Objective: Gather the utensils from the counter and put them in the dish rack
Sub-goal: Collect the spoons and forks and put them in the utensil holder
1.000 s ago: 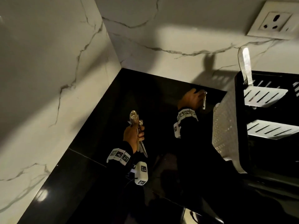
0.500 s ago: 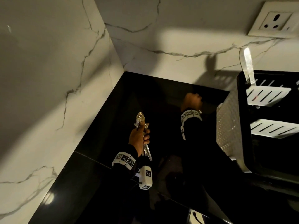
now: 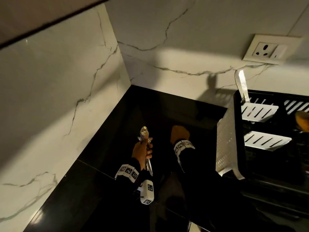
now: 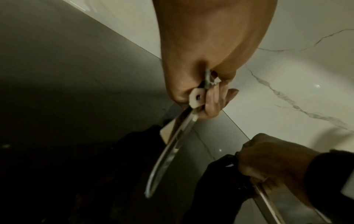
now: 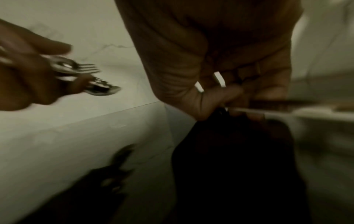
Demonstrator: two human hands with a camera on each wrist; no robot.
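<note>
My left hand (image 3: 143, 151) grips a bundle of metal utensils (image 3: 145, 135) upright over the black counter (image 3: 150, 106). A spoon bowl and fork tines (image 5: 86, 70) stick out above the fist, and a long blade-like end (image 4: 168, 159) hangs below it. My right hand (image 3: 180, 133) is fisted just right of it, low over the counter. In the left wrist view my right hand (image 4: 268, 163) holds a slim metal utensil (image 4: 268, 201). The right wrist view is blurred. The dish rack (image 3: 225, 139), black with a white perforated side, stands to the right.
Two white slotted spatulas (image 3: 259, 111) (image 3: 267, 139) lie in the rack, one handle (image 3: 241, 84) sticking up. An orange item (image 3: 302, 121) shows at the rack's right edge. Marble walls close the corner on the left and behind. A wall socket (image 3: 270, 49) is above the rack.
My right hand has drawn back from the far counter beside the rack toward me and nearer my left hand. The left hand keeps its bundle in about the same place.
</note>
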